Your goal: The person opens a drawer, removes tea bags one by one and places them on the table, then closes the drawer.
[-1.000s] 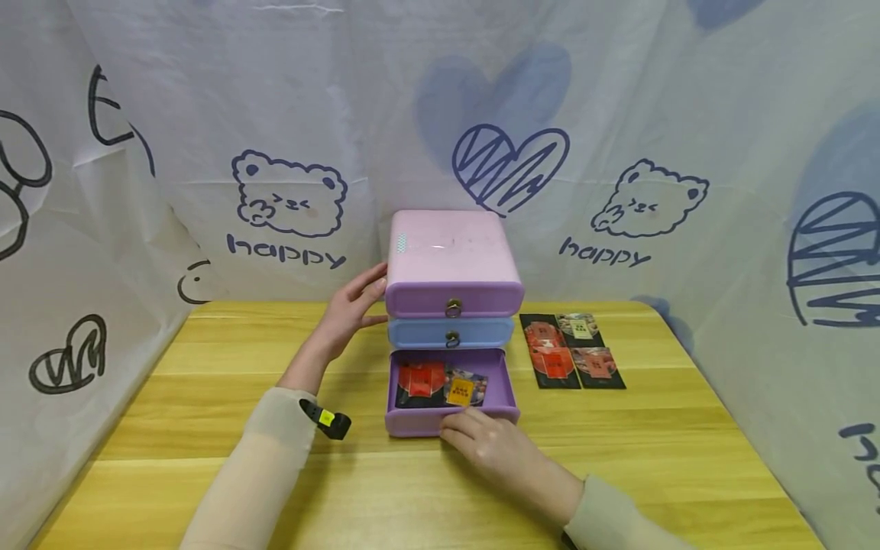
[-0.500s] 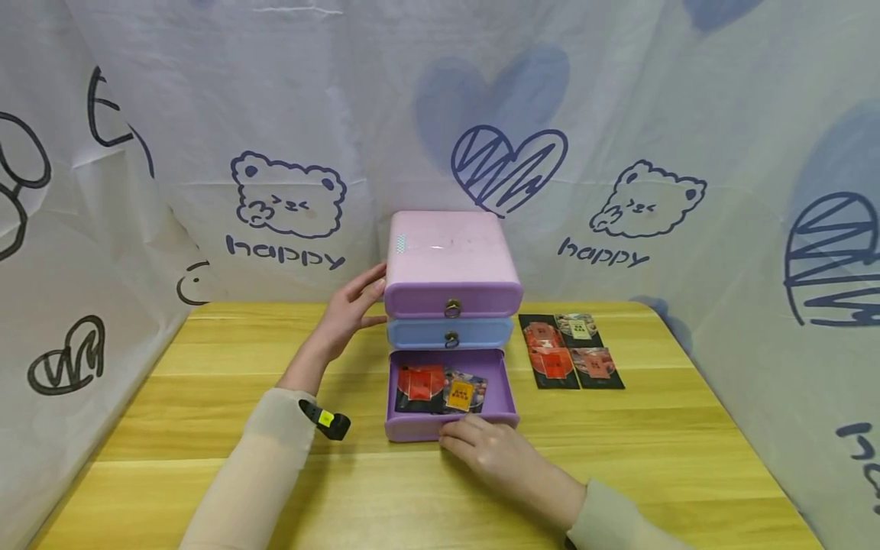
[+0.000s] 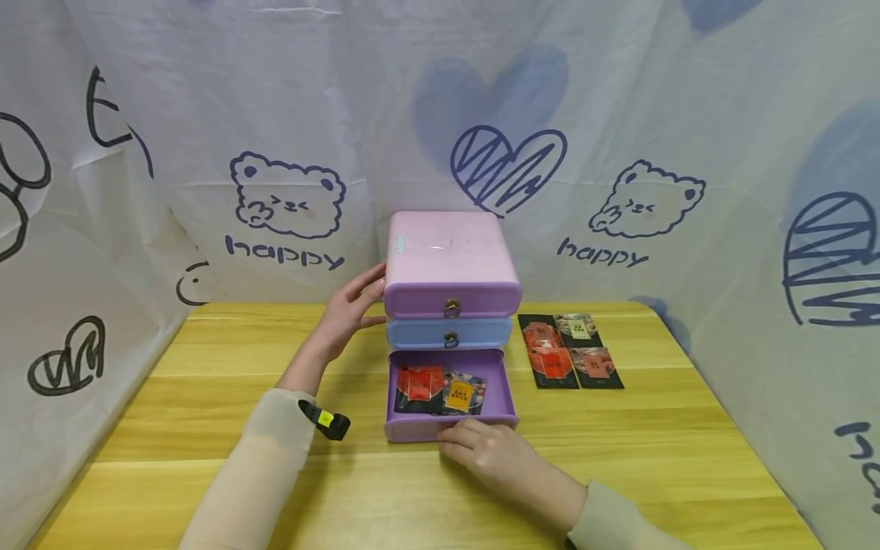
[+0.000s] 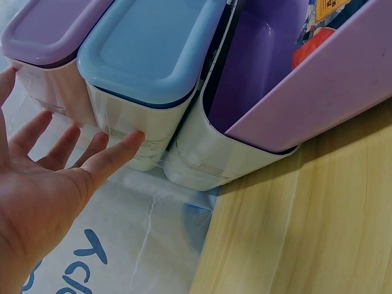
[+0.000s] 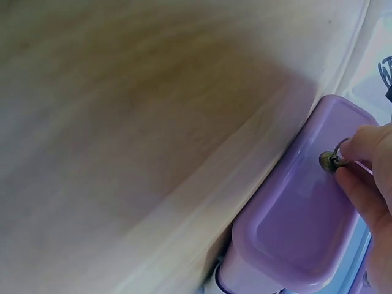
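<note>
A small cabinet (image 3: 450, 248) of three stacked drawers, with a pink top, stands on the table. Its purple bottom drawer (image 3: 412, 431) is pulled out. Inside it lie a red-and-black packet (image 3: 420, 386) and a smaller packet with a yellow label (image 3: 459, 395). At the drawer's front, my right hand (image 3: 491, 453) pinches the brass ring pull (image 5: 339, 150) between thumb and finger, as the right wrist view shows. My left hand (image 3: 346, 312) touches the cabinet's left side with its fingers spread. The blue middle drawer (image 4: 153, 52) and the purple top drawer (image 4: 52, 27) are closed.
To the right of the cabinet, several red-and-black packets (image 3: 567, 351) lie side by side on the wooden table (image 3: 660, 428). A white cloth (image 3: 385, 99) printed with hearts and bears hangs behind and at both sides.
The bottom drawer has slid slightly farther out towards me, along with my right hand; most of this came in the first half second. My left hand has stayed on the cabinet's side.
</note>
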The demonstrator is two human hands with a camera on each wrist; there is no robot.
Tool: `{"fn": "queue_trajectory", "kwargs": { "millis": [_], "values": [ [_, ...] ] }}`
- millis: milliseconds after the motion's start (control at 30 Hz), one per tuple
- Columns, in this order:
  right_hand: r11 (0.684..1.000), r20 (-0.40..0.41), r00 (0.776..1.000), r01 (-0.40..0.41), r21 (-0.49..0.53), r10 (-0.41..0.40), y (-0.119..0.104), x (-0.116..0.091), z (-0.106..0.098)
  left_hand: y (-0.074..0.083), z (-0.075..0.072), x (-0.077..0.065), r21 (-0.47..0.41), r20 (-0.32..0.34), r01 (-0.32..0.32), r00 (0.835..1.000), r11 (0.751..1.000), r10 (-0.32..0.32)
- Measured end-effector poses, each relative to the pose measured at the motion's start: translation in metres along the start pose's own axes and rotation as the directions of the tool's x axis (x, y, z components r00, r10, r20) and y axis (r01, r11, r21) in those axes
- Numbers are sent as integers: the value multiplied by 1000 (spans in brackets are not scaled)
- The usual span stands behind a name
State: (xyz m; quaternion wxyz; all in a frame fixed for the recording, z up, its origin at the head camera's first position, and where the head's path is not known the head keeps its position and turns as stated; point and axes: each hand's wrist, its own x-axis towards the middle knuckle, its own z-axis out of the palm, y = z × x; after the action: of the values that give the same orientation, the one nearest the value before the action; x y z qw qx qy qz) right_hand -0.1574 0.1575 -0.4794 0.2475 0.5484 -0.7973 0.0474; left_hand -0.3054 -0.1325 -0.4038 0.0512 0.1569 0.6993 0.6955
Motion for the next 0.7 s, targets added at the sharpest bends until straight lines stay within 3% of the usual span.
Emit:
{"fn": "queue_trajectory", "kwargs": {
  "millis": [367, 700],
  "values": [
    [1000, 63, 998, 6, -15, -5, -1, 1, -1, 0, 0, -1, 12, 4, -2, 1000, 1000, 2],
    [1000, 51, 999, 18, -14, -17, 0, 1, 2, -1, -1, 0, 12, 4, -8, 1000, 1000, 8]
  ]
}}
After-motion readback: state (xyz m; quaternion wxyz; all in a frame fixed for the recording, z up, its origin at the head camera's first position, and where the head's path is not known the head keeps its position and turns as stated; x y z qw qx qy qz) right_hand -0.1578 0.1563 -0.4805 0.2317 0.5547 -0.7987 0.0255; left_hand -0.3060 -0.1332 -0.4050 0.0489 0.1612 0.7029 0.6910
